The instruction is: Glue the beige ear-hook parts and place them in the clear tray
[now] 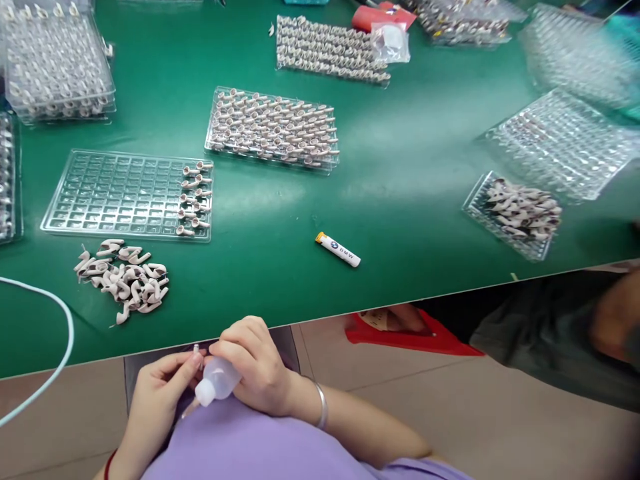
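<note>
Near my lap, just off the table's front edge, my left hand [163, 383] pinches a small pale earbud shell [197, 349] between thumb and fingertips; most of it is hidden. Close beside it, my right hand [257, 363] is wrapped round a translucent squeeze bottle [220, 379] whose white cap points down and to the left. On the table ahead lies a loose heap of beige earbud shells [127, 280]. Behind the heap sits a clear blister tray [110, 193], with several shells in its right-hand columns and bare pockets elsewhere.
A filled tray of shells [273, 130] stands mid-table, and another row-filled tray [325, 50] lies behind it. Stacked trays [60, 67] occupy the back left. A white BMW lighter [337, 249] lies near the front edge. At right are a small heaped tray [523, 213] and another person's leg [550, 340].
</note>
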### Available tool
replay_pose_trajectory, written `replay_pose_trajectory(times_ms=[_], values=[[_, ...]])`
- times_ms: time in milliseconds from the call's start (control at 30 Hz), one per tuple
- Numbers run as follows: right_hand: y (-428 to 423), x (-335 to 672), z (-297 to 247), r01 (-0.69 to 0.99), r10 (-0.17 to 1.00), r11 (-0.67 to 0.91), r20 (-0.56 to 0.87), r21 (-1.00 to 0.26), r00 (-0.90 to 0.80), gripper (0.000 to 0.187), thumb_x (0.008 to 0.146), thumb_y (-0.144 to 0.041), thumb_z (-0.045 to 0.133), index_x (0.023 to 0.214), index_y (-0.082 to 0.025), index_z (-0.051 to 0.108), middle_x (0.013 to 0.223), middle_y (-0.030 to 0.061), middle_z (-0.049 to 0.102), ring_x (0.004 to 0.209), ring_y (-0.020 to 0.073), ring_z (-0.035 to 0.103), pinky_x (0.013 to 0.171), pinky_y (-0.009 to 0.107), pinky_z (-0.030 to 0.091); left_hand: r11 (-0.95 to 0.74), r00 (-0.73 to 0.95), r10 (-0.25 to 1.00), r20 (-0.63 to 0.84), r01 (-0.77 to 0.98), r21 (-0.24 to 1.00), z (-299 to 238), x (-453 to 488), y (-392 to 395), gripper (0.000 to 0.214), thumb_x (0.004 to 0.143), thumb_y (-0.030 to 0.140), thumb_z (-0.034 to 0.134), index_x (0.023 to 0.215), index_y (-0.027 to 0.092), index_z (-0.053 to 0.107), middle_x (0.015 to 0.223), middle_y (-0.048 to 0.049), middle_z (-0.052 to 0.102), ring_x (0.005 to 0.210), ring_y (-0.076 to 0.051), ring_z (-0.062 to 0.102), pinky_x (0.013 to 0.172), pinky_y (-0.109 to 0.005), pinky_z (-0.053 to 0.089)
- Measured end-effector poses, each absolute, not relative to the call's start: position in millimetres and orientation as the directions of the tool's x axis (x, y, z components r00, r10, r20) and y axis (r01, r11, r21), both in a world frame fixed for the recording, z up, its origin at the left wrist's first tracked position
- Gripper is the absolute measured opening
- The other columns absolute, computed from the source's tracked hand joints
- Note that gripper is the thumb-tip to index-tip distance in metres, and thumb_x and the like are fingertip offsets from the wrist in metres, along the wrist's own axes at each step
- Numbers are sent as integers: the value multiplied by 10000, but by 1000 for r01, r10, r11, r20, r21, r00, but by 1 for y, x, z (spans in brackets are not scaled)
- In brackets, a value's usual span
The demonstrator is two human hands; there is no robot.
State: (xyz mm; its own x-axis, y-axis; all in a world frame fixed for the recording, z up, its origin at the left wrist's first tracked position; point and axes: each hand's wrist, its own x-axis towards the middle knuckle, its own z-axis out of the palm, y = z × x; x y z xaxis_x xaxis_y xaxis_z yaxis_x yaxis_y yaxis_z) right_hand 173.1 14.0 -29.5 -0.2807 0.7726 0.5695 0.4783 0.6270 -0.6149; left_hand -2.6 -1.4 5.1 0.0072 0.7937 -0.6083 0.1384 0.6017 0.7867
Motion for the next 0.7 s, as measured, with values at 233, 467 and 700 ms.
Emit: replay_pose_trajectory(times_ms=[233,467,700], values=[[15,173,-29,482,768,632,572,-607,-287,130,867,-98,537,962,-174,583,810,51,643,732,184,543,703,348,421,663,-33,748,-663,92,743,4,1,3,368,619,531,791,700,172,796,622,-51,713,586,-161,598,555,-225,498],[16,173,-26,494,769,631,566,-598,-297,122,857,-93,528,924,-177,586,806,49,644,735,182,545,703,346,411,658,-76,753,-654,110,745,6,3,5,334,580,510,793,645,182,788,611,-58,722,567,-171,609,534,-227,503],[17,173,-25,514,765,633,569,-579,-302,86,897,-127,525,881,-164,602,799,41,646,731,164,537,708,333,401,615,-65,787,-613,161,772,10,5,14,284,593,471,759,571,188,771,572,-56,710,537,-164,605,518,-211,499]])
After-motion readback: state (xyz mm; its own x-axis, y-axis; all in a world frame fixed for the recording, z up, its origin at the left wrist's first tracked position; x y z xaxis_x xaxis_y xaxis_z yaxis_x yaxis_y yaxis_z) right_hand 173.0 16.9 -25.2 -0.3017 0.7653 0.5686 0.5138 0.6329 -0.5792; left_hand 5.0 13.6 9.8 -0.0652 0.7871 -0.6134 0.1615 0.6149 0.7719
